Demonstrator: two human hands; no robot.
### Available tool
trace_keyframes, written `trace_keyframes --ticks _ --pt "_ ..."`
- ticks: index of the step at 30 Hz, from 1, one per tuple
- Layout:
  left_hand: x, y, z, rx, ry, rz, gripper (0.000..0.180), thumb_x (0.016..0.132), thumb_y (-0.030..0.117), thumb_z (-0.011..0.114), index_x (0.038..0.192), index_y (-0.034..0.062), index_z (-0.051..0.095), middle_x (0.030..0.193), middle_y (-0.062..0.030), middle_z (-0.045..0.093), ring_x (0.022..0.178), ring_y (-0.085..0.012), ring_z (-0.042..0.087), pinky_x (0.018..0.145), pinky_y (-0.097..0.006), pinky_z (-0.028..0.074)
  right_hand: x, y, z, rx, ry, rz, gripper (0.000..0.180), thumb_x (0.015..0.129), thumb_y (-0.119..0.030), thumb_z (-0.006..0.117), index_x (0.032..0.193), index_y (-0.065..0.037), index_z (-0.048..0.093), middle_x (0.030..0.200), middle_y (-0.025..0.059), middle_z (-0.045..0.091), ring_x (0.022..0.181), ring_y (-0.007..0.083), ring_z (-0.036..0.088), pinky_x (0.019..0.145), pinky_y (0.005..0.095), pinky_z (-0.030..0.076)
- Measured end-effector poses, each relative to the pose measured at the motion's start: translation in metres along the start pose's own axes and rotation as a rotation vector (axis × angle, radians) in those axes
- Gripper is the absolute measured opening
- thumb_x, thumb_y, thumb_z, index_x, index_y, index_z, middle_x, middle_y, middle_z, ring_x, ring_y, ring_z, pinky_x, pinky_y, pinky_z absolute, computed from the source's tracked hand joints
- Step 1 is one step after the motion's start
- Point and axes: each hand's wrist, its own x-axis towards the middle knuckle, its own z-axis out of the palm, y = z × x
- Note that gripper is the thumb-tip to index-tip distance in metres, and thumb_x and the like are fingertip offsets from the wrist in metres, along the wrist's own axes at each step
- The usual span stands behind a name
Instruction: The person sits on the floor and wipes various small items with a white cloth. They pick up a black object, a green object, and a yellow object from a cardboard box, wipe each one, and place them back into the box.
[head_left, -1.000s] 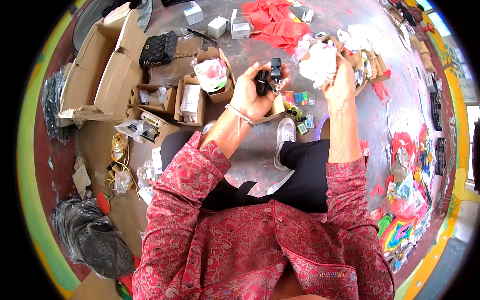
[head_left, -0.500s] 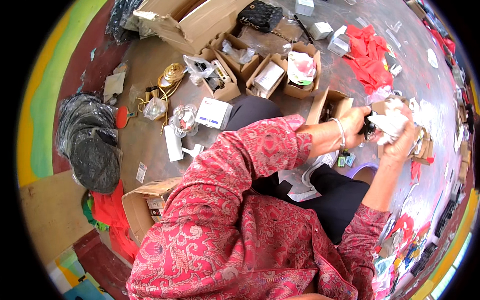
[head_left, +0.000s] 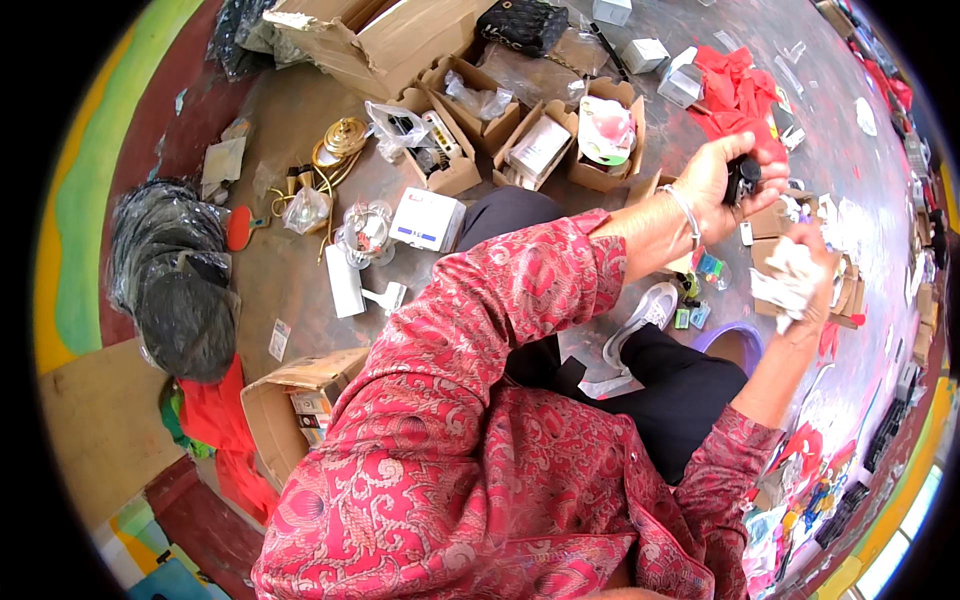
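Observation:
My left hand [head_left: 708,180] is held out palm up, its fingers curled round a small black object [head_left: 741,181] with a rounded part on it; its kind cannot be made out. Lower and to the right, my right hand [head_left: 818,262] is closed on a crumpled white cloth [head_left: 790,278], which hangs below the fingers. The two hands are apart, and the cloth does not touch the black object. Under my left wrist, an open cardboard box is mostly hidden by the arm.
Several open cardboard boxes [head_left: 455,172] with goods stand ahead. To the left are a white box [head_left: 427,220], a coil of gold cable [head_left: 345,140] and a red paddle [head_left: 240,228]. Red cloth [head_left: 735,90] lies beyond my left hand; a purple basin [head_left: 735,345] sits by my knee.
My hands have separated. The left has lifted up and away with the black object, turning palm up; the right has drawn down slightly with the white cloth.

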Motion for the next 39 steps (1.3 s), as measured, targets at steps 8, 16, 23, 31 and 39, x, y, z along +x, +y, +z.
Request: trace_keyframes --ticks 8,16,23,31,39 --pt "-0.004 -0.014 0.002 0.625 0.088 -0.028 0.028 0.087 0.026 0.04 0.091 0.012 0.063 0.073 -0.0004 0.058 0.058 -0.0116 0.049 0.053 -0.027 0.043 0.0 0.002 0.04 -0.099 -0.135 -0.095 0.025 0.081 -0.026 0.061 0.096 -0.005 0.058 0.082 -0.0006 0.057 0.07 0.0056 0.053 0.059 0.0199 0.043" --pt "0.019 -0.021 -0.015 0.527 -0.071 -0.211 0.044 0.087 0.026 0.042 0.123 0.0012 0.043 0.114 -0.0113 0.053 0.104 -0.0247 0.05 0.095 -0.041 0.034 0.017 0.025 -0.001 -0.415 -0.077 -0.262 0.023 0.078 -0.019 0.062 0.094 -0.002 0.059 0.077 0.0057 0.062 0.069 0.0111 0.058 0.063 0.026 0.045" --pt "0.025 -0.008 -0.03 0.679 -0.138 -0.197 0.049 0.089 0.045 0.033 0.112 0.0046 0.049 0.107 -0.0101 0.056 0.103 -0.0255 0.048 0.091 -0.043 0.034 0.029 0.032 0.005 -0.677 0.013 -0.347 0.022 0.075 -0.02 0.064 0.081 0.001 0.062 0.07 0.007 0.061 0.065 0.0128 0.056 0.06 0.0261 0.044" --pt "0.026 0.019 -0.012 0.416 0.224 -0.038 0.044 0.088 0.029 0.041 0.121 0.0006 0.033 0.124 -0.0184 0.041 0.114 -0.0277 0.039 0.1 -0.044 0.027 0.03 0.013 -0.054 -0.557 0.068 -0.174 0.022 0.074 -0.021 0.064 0.072 0.0 0.061 0.06 0.002 0.055 0.053 0.0075 0.049 0.048 0.0245 0.04" --pt "0.023 0.035 -0.008 0.436 0.18 -0.181 0.029 0.088 0.017 0.039 0.107 -0.0037 0.046 0.109 -0.0161 0.051 0.095 -0.0244 0.052 0.083 -0.035 0.043 0.085 0.109 -0.072 -1.157 -0.148 0.306 0.028 0.066 -0.019 0.063 0.078 0.006 0.061 0.07 0.0208 0.061 0.065 0.0277 0.06 0.059 0.0383 0.046"
